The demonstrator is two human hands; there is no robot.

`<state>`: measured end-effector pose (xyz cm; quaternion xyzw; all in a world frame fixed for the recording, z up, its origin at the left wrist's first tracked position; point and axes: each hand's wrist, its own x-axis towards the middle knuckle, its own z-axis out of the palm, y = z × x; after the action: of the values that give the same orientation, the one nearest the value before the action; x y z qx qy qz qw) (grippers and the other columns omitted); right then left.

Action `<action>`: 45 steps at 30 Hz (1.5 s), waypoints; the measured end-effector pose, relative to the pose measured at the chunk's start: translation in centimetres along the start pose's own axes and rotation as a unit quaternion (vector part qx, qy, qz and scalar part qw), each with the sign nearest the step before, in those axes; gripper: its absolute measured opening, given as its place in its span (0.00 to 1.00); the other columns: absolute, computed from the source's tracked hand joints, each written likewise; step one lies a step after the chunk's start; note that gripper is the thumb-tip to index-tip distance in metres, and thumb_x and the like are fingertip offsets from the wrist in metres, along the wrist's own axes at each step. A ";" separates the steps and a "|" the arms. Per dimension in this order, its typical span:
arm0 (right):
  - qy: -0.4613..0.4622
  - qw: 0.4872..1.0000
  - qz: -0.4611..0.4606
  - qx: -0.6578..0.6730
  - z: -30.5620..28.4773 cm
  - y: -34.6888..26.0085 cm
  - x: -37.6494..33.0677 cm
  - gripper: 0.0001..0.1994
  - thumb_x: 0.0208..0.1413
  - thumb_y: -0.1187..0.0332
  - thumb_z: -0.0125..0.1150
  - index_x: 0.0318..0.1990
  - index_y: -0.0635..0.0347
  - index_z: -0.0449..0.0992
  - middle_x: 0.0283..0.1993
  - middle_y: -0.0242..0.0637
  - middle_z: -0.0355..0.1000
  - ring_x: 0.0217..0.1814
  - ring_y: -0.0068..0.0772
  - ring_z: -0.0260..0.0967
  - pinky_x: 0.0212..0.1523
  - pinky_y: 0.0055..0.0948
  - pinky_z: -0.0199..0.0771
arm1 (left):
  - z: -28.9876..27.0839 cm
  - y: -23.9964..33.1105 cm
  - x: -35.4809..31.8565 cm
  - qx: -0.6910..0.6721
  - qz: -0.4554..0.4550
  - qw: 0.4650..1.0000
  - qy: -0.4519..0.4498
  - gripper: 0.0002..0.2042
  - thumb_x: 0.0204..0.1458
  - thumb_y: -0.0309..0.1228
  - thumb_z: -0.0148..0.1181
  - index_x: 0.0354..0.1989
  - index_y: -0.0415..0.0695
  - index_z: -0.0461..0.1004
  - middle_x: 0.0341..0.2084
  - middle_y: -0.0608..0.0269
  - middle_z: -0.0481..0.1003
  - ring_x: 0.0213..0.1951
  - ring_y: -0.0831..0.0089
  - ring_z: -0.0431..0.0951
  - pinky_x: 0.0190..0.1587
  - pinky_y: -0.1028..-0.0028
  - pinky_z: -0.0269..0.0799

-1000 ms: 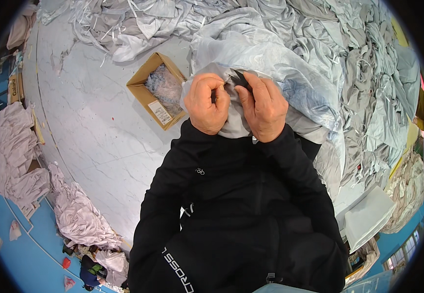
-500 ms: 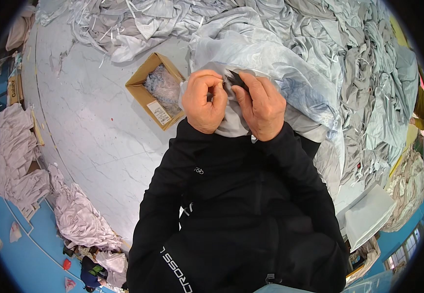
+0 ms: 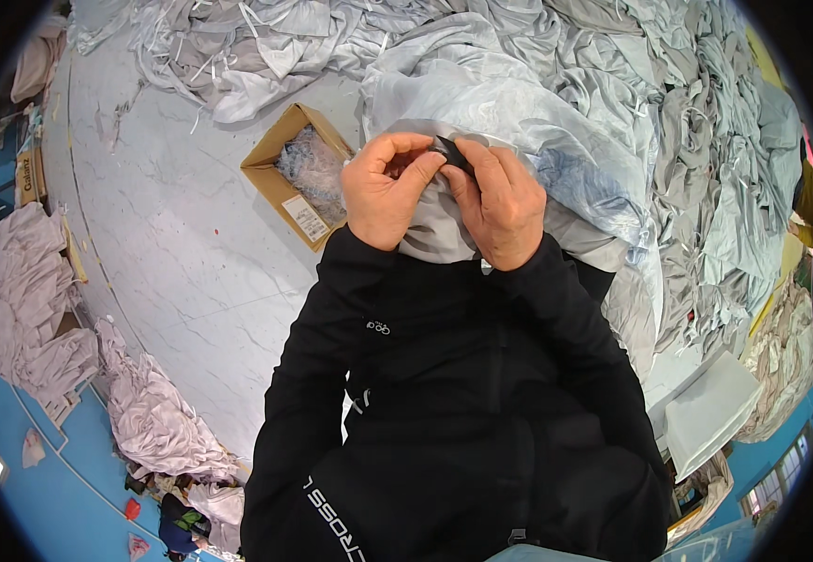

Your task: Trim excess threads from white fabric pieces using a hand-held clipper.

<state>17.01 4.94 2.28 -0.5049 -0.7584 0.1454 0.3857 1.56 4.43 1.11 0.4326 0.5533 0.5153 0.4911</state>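
My right hand point(image 3: 502, 201) is closed, thumb and fingers pinching a small dark strip-like piece point(image 3: 453, 155); I cannot make out its exact kind. From the other side, the thumb and forefinger of my left hand point(image 3: 385, 187) pinch at the upper left end of that same piece. Both hands are held over a grey-white sheer fabric point(image 3: 436, 227), bunched in front of my body. Whether the fabric is gripped along with the dark piece is hidden by my fingers.
Left of my hands stands an open cardboard box point(image 3: 268, 174) with clear plastic bits point(image 3: 315, 173) inside, on a marbled white table point(image 3: 182, 272). Heaped pale fabric point(image 3: 706, 187) covers the far and right sides. A person point(image 3: 180, 525) is at the lower left.
My left hand has shifted slightly, its thumb and forefinger coming over to the dark piece's end. The right hand stays nearly in place, and the dark piece's left end is now covered.
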 end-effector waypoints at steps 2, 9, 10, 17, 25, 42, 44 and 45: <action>-0.005 1.000 0.000 0.002 -0.3 0.0 0.0 0.16 0.50 0.73 0.71 0.46 0.63 0.77 0.32 0.40 0.73 0.29 0.41 0.72 0.29 0.32 0.72 | -0.1 0.2 0.1 0.001 -0.017 1.000 -0.003 0.09 0.53 0.20 0.66 0.42 0.33 0.79 0.31 0.66 0.79 0.31 0.84 0.75 0.36 0.82 0.72; -0.018 1.000 0.007 -0.003 -0.9 0.2 -0.2 0.16 0.50 0.72 0.71 0.46 0.63 0.78 0.33 0.41 0.74 0.30 0.40 0.73 0.30 0.31 0.73 | -0.3 0.4 0.2 0.041 -0.016 0.999 -0.011 0.07 0.52 0.20 0.66 0.40 0.35 0.82 0.31 0.67 0.80 0.30 0.84 0.75 0.35 0.83 0.71; -0.016 1.000 0.003 -0.006 -0.9 0.2 -0.2 0.16 0.50 0.72 0.71 0.46 0.63 0.77 0.34 0.41 0.74 0.30 0.40 0.73 0.30 0.31 0.73 | -0.3 0.4 0.2 0.047 0.001 0.999 -0.016 0.07 0.52 0.20 0.67 0.40 0.35 0.82 0.31 0.67 0.80 0.30 0.84 0.75 0.34 0.82 0.71; -0.013 1.000 0.002 -0.006 -1.0 0.2 -0.2 0.16 0.50 0.73 0.71 0.47 0.64 0.77 0.33 0.41 0.74 0.30 0.40 0.73 0.30 0.31 0.73 | 0.0 0.6 0.2 0.146 0.081 0.986 -0.001 0.06 0.48 0.19 0.68 0.35 0.37 0.81 0.26 0.60 0.78 0.28 0.74 0.79 0.31 0.77 0.72; -0.023 1.000 -0.005 -0.013 -1.1 0.0 -0.3 0.16 0.49 0.72 0.72 0.46 0.63 0.78 0.33 0.39 0.74 0.29 0.39 0.72 0.29 0.31 0.73 | 0.7 -0.2 -0.8 0.197 0.197 0.957 0.075 0.05 0.47 0.17 0.65 0.29 0.40 0.75 0.26 0.58 0.77 0.26 0.63 0.78 0.29 0.71 0.72; -0.001 0.995 -0.087 -0.058 -1.1 0.1 -0.2 0.18 0.45 0.72 0.74 0.45 0.60 0.80 0.32 0.34 0.74 0.30 0.35 0.73 0.28 0.30 0.72 | 0.8 -0.3 -1.4 0.235 0.264 0.933 0.073 0.06 0.47 0.17 0.64 0.30 0.40 0.73 0.28 0.57 0.78 0.28 0.58 0.78 0.31 0.68 0.73; -0.004 0.994 -0.089 -0.062 -1.2 0.0 -0.1 0.18 0.45 0.72 0.74 0.45 0.60 0.80 0.32 0.34 0.74 0.29 0.35 0.73 0.28 0.30 0.72 | 0.8 -0.3 -1.4 0.239 0.267 0.931 0.072 0.07 0.46 0.17 0.64 0.30 0.40 0.73 0.28 0.57 0.78 0.28 0.57 0.78 0.31 0.67 0.73; -0.007 0.994 -0.091 -0.065 -1.2 0.0 0.0 0.17 0.44 0.72 0.74 0.45 0.60 0.80 0.32 0.34 0.74 0.29 0.35 0.73 0.28 0.30 0.72 | 0.8 -0.2 -1.4 0.237 0.264 0.932 0.072 0.07 0.46 0.17 0.64 0.30 0.40 0.73 0.28 0.57 0.78 0.28 0.57 0.78 0.31 0.67 0.73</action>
<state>17.89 4.71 3.04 -0.4567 -0.8118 0.0641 0.3583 2.58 3.11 1.03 0.6284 0.5593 0.5101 0.1793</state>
